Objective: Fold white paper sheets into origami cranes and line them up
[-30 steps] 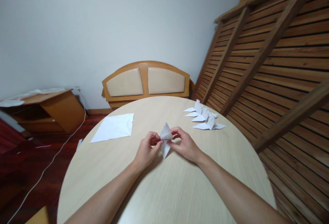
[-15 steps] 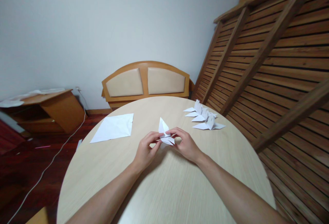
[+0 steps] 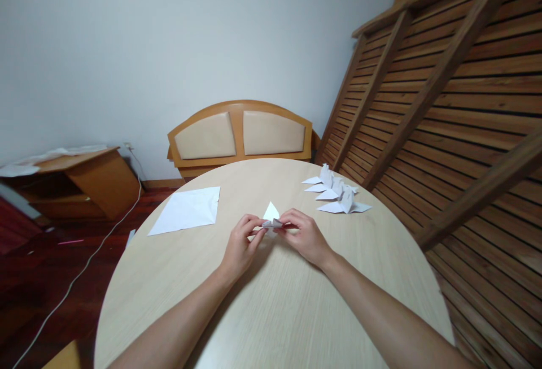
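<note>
Both the left hand (image 3: 240, 247) and right hand (image 3: 307, 240) are pinching the folded paper (image 3: 271, 213) at opposite sides — apparently steadying its creases.

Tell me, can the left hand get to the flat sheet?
Probably yes: nothing stands between the left hand and the flat sheet on the table. But that hand is pinching the folded paper, so it would likely need to let go first.
</note>
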### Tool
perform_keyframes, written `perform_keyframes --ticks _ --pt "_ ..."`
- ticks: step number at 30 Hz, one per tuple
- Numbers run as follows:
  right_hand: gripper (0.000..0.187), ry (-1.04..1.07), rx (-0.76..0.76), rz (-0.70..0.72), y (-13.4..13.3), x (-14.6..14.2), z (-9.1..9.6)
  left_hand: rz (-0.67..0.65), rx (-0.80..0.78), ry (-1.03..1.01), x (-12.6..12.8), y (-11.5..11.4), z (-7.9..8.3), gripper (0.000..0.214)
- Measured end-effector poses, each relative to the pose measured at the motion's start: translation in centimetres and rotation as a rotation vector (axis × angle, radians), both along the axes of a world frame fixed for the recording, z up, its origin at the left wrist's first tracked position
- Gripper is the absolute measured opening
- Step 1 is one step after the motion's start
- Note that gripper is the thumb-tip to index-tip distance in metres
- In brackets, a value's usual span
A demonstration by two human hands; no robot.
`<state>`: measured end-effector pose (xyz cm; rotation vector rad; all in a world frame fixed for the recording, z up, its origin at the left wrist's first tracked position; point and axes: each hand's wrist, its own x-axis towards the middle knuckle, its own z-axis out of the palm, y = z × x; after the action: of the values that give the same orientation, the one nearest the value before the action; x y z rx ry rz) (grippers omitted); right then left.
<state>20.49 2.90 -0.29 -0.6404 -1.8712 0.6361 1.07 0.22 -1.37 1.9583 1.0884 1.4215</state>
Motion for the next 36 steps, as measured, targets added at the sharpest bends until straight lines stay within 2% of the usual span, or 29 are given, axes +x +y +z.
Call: perform_keyframes --ticks 10,16,21,25,31,36 --pt "0.009 0.007 -0.098 0.006 -0.4 -0.47 0.41 0.037 -0.032 0.051 0.1 -0.37 0.62 0.018" --pt "0.017 0.054 -0.239 -0.051 0.04 -0.39 0.25 0.052 -0.065 0.045 0.22 -0.46 0.84 0.026" --pt "0.026 0.081 -0.357 -0.009 0.27 -0.09 0.19 0.03 -0.113 0.044 0.13 -0.36 0.76 0.028" --pt "0.027 0.076 -0.372 0.013 0.25 -0.09 0.2 0.025 -0.134 0.04 0.04 -0.42 0.76 0.027" --pt "0.024 0.018 -0.34 -0.035 0.46 0.0 -0.09 0.014 -0.154 0.032 0.03 -0.46 0.72 0.026" --pt "0.027 0.014 -0.415 0.041 0.28 -0.04 -0.32 0.05 -0.212 -0.001 -0.02 -0.21 0.55 0.024"
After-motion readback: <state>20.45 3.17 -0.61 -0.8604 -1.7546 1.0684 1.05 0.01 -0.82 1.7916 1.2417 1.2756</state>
